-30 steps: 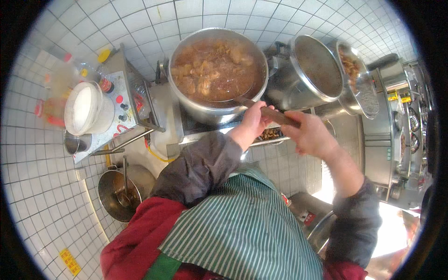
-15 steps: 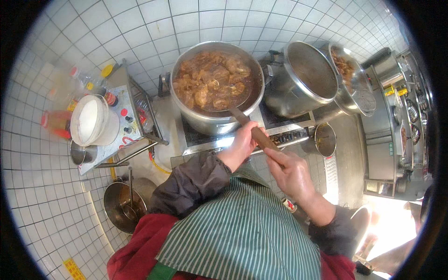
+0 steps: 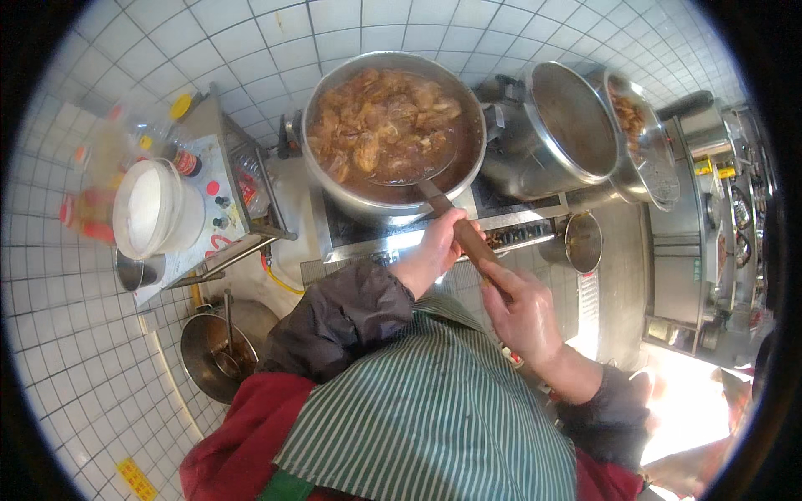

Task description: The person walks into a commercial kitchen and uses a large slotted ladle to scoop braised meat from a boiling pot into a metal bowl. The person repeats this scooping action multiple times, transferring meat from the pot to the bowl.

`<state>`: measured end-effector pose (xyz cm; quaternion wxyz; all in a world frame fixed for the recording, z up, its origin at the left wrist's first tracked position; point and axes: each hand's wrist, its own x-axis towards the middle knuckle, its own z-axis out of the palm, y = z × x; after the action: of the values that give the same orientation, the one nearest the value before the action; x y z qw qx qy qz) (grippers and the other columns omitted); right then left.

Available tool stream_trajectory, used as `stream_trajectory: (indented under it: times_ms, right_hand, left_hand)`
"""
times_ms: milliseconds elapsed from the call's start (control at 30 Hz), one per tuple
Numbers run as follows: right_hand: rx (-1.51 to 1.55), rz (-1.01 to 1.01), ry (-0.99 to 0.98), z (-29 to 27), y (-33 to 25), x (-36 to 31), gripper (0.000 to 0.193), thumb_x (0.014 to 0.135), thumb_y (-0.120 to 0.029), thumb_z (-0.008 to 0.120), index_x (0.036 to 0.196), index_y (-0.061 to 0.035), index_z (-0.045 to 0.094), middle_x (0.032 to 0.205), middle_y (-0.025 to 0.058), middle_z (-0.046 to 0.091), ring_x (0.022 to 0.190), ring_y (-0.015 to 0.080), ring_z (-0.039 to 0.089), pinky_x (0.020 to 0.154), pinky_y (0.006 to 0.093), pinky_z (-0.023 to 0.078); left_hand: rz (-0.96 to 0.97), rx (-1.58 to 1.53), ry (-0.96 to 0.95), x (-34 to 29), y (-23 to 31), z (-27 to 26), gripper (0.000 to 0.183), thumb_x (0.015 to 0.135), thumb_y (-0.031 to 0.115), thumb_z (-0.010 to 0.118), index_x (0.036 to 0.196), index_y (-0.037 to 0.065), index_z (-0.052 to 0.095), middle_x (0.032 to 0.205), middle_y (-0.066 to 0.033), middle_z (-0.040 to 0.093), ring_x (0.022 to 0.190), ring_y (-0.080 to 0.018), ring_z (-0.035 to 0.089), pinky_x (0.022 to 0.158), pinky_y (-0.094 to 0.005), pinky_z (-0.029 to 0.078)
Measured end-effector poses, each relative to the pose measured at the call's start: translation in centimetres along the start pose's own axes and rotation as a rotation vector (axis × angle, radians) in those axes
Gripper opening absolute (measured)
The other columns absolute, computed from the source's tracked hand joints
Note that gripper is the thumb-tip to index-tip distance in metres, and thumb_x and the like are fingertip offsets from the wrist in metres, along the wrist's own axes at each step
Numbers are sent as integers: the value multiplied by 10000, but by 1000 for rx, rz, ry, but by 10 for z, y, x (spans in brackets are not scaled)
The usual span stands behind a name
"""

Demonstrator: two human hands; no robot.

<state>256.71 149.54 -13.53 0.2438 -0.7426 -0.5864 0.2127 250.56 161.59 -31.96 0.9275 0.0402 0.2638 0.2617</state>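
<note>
My left hand [image 3: 434,250] is wrapped round the wooden handle of a long-handled skimmer [image 3: 472,242]. Further down, my right hand [image 3: 522,313] grips the same handle near its end. The handle slants up and left over the front rim of a large steel pot [image 3: 376,206]. Inside the pot, browned chunks of meat [image 3: 388,117] are heaped in dark reddish-brown broth [image 3: 459,175]. A thin curved edge of the skimmer's head shows beneath the chunks; most of the head is hidden by meat and liquid.
A second tall pot [image 3: 510,159] of brown liquid stands right, beside a strainer basin [image 3: 660,179] with meat pieces. At left, a metal table [image 3: 180,271] carries a white tub [image 3: 185,219] and bottles. Another pot [image 3: 196,367] with a ladle sits low left.
The view has shifted slightly, so the pot sits higher in it. Both hands keep their hold on the skimmer handle, and the meat in the pot has shifted a little.
</note>
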Motion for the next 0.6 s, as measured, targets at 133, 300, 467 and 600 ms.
stream_trajectory:
  times_ms: [133,300,467,600]
  right_hand:
    - [356,323,-165,-13,-9,13,405,868,-82,613,1258,6,552,770,159,626,668,293,657,603,387,545]
    - [959,906,-504,-22,-4,38,339,904,-80,575,1213,22,481,776,46,575,563,123,564,431,245,437]
    - [1118,858,-606,-8,4,21,107,878,-82,576,929,-35,495,704,30,535,516,102,514,363,220,347]
    - [1154,771,-576,-14,4,-3,121,886,-96,563,924,-35,467,708,33,520,485,87,487,349,206,310]
  left_hand:
    - [-45,-69,-51,2,0,1,158,903,217,579,923,68,531,833,-92,611,824,-250,612,810,-397,511]
    - [-7,-42,-67,-1,-3,-2,154,888,209,601,908,67,545,843,-82,602,817,-232,600,813,-385,510]
    - [24,-11,-79,-15,0,-8,183,896,234,587,919,62,529,805,-80,598,774,-238,595,814,-376,500]
    - [32,59,-36,-30,-7,-2,191,899,230,583,944,53,531,810,-100,615,784,-262,628,792,-399,520]
